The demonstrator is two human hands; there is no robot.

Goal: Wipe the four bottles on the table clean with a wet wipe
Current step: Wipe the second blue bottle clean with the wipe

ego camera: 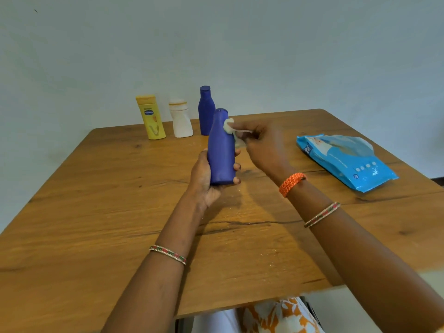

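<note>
My left hand [204, 179] grips a blue bottle [221, 150] by its lower half and holds it upright above the wooden table [120, 212]. My right hand [262, 147] pinches a white wet wipe [229, 126] and presses it against the bottle's right shoulder, just below the cap. At the table's far edge stand a yellow bottle [151, 117], a white bottle [180, 118] and a second blue bottle [206, 110], side by side.
A blue pack of wet wipes [346, 159] lies on the table to the right of my hands. A pale wall rises right behind the far bottles. The table's near edge is close to my body.
</note>
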